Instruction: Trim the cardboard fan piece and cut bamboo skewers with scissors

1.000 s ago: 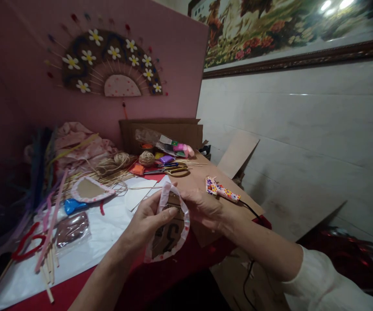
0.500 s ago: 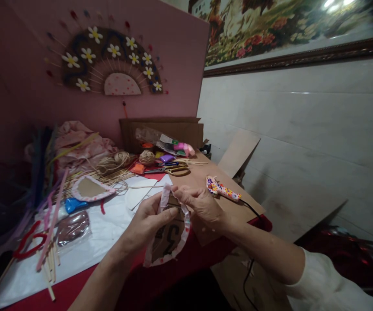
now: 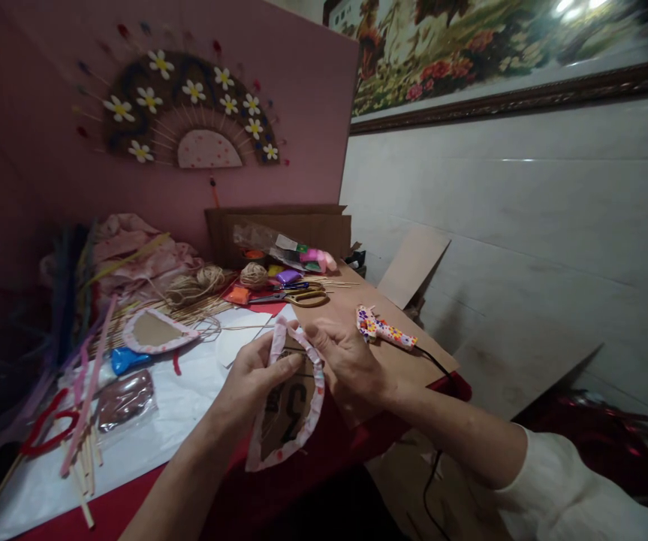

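A curved cardboard piece (image 3: 288, 409) edged with pink-white fabric hangs over the front of the table. My left hand (image 3: 259, 372) grips its left side, with the thumb flat across the printed cardboard. At the upper right edge, my right hand (image 3: 351, 359) has thumb and fingers pinched together on the folded fabric border. A similar fabric-edged cardboard piece (image 3: 158, 333) lies on the table to the left. To the right of my hands rests a flower-patterned glue gun (image 3: 384, 329) with a black cord.
Gold-handled scissors (image 3: 306, 298), twine balls (image 3: 254, 275) and clay packets (image 3: 237, 294) lie behind my hands. On the left are a brown clay bag (image 3: 125, 400), pipe cleaners (image 3: 47, 424) and wooden sticks (image 3: 84, 481). A decorated fan (image 3: 191, 94) hangs on the pink panel.
The cardboard piece has tilted slightly and shifted a little left and down. My right fingers have drawn slightly down the fabric edge; the left hand keeps its hold.
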`<state>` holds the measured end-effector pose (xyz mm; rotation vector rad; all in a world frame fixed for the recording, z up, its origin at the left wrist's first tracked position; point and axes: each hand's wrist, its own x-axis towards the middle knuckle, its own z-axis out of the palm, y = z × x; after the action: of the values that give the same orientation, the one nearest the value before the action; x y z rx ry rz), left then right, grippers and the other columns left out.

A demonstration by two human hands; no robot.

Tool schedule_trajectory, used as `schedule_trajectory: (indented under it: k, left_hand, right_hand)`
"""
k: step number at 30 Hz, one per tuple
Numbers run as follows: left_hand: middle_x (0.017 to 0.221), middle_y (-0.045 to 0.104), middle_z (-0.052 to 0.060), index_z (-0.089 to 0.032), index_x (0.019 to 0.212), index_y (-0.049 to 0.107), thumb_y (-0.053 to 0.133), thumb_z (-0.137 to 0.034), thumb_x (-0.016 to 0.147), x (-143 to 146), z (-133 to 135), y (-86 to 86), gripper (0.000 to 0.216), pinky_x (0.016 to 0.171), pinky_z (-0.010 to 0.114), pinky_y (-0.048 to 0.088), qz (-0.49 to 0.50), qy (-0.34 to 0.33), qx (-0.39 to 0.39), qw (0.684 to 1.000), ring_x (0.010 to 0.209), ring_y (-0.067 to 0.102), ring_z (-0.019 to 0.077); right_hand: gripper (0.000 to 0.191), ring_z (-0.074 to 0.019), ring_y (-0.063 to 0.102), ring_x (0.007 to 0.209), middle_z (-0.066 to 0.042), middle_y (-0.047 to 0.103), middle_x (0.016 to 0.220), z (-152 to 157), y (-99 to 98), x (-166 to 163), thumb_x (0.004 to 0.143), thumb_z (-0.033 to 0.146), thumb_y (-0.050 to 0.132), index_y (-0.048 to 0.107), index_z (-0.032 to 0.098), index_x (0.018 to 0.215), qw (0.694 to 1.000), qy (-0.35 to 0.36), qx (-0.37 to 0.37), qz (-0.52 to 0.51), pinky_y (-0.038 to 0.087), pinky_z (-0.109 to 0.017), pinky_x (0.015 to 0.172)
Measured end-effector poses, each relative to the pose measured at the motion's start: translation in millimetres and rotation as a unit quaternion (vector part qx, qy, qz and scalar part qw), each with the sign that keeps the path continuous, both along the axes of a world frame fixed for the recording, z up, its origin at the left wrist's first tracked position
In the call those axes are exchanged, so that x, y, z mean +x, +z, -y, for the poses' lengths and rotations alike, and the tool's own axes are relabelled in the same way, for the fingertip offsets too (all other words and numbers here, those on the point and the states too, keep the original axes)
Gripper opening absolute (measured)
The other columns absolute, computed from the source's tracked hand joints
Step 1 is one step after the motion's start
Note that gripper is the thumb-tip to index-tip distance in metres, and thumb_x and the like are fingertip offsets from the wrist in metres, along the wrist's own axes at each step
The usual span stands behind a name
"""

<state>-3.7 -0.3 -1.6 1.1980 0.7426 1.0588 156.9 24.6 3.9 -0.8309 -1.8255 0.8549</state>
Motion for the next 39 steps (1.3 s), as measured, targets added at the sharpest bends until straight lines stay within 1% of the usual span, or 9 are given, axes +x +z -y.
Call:
schedule_trajectory:
  k: [3, 7, 11, 16, 21, 26, 32, 36, 39]
  left_hand:
    - [0.097, 0.065, 0.005, -0.021, 0.109, 0.061, 0.065, -0.027, 0.075, 0.4, 0.6, 1.0, 0.035, 0.076, 0.026, 0.044, 0.01, 0.0, 0.009, 1.0, 0.081, 0.058, 0.0156]
    - [0.091, 0.066, 0.004, -0.021, 0.108, 0.06, 0.066, -0.029, 0.074, 0.4, 1.1, -0.6, 0.036, 0.07, 0.025, 0.044, 0.002, 0.0, -0.005, 1.0, 0.075, 0.059, 0.0148]
    - [0.091, 0.066, 0.005, -0.02, 0.11, 0.059, 0.068, -0.029, 0.071, 0.7, 0.8, -1.2, 0.041, 0.069, 0.025, 0.043, 0.006, 0.002, -0.007, 1.0, 0.076, 0.059, 0.0159]
    - [0.089, 0.067, 0.007, -0.016, 0.106, 0.061, 0.069, -0.03, 0.069, 2.0, -1.1, -1.6, 0.039, 0.068, 0.027, 0.045, 0.001, 0.016, -0.008, 1.0, 0.075, 0.061, 0.0182]
    - [0.082, 0.069, 0.006, -0.016, 0.108, 0.058, 0.072, -0.028, 0.067, 2.3, -2.4, -0.3, 0.044, 0.063, 0.028, 0.047, 0.026, 0.031, -0.03, 0.999, 0.066, 0.063, 0.017]
    - [0.078, 0.07, 0.007, -0.013, 0.095, 0.063, 0.069, -0.03, 0.07, 2.7, -2.8, 1.6, 0.031, 0.064, 0.028, 0.047, 0.029, 0.085, -0.017, 0.996, 0.065, 0.063, 0.0163]
    - [0.08, 0.07, 0.007, -0.013, 0.09, 0.067, 0.069, -0.034, 0.07, 4.2, -2.1, 3.6, 0.028, 0.064, 0.026, 0.046, 0.004, 0.096, -0.005, 0.995, 0.067, 0.062, 0.0159]
    - [0.081, 0.07, 0.007, -0.013, 0.091, 0.068, 0.068, -0.034, 0.072, 4.6, -1.1, 2.9, 0.028, 0.065, 0.026, 0.045, -0.022, 0.093, 0.021, 0.995, 0.068, 0.062, 0.0161]
    - [0.08, 0.07, 0.007, -0.014, 0.092, 0.069, 0.068, -0.034, 0.072, 4.9, -1.7, 1.0, 0.029, 0.064, 0.026, 0.045, -0.036, 0.101, 0.038, 0.994, 0.069, 0.062, 0.0164]
  right_hand:
    - [0.051, -0.0123, 0.05, 0.064, -0.004, 0.06, 0.072, 0.5, 5.3, -0.1, 0.09, 0.051, 0.036, 0.07, 0.014, 0.084, 0.988, 0.051, -0.124, -0.071, 0.039, -0.027, 0.063]
    - [0.037, -0.0102, 0.046, 0.061, -0.002, 0.057, 0.068, -3.1, 7.5, -0.2, 0.083, 0.046, 0.053, 0.068, 0.013, 0.078, 0.97, 0.091, -0.199, -0.104, 0.036, -0.024, 0.06]
    - [0.034, -0.0095, 0.042, 0.06, 0.0, 0.052, 0.065, -7.7, 5.7, 0.7, 0.077, 0.045, 0.06, 0.062, 0.012, 0.068, 0.955, 0.133, -0.244, -0.1, 0.034, -0.022, 0.056]
    - [0.037, -0.0079, 0.035, 0.056, 0.003, 0.043, 0.057, -9.1, 3.3, -1.6, 0.079, 0.045, 0.058, 0.056, 0.012, 0.061, 0.973, 0.12, -0.182, -0.072, 0.029, -0.022, 0.054]
    - [0.038, -0.0078, 0.034, 0.055, 0.003, 0.042, 0.058, -8.6, -2.5, -5.6, 0.079, 0.048, 0.056, 0.058, 0.012, 0.068, 0.983, 0.048, -0.146, -0.096, 0.027, -0.021, 0.051]
    - [0.036, -0.0094, 0.04, 0.059, 0.001, 0.048, 0.063, -8.5, -6.6, -2.5, 0.083, 0.047, 0.052, 0.061, 0.013, 0.074, 0.99, 0.034, -0.112, -0.078, 0.032, -0.022, 0.055]
    - [0.035, -0.0107, 0.049, 0.067, -0.003, 0.06, 0.08, -14.0, 9.0, 4.9, 0.085, 0.045, 0.048, 0.064, 0.013, 0.086, 0.996, 0.029, -0.065, -0.047, 0.038, -0.023, 0.06]
    - [0.026, -0.0099, 0.051, 0.064, -0.002, 0.06, 0.076, -15.4, 17.7, 5.1, 0.081, 0.038, 0.056, 0.062, 0.013, 0.088, 0.998, 0.027, -0.054, 0.022, 0.04, -0.023, 0.06]
    - [0.021, -0.0093, 0.049, 0.061, -0.002, 0.06, 0.074, -12.9, 20.4, 2.5, 0.078, 0.034, 0.059, 0.062, 0.013, 0.084, 0.997, -0.021, -0.036, 0.069, 0.038, -0.022, 0.056]
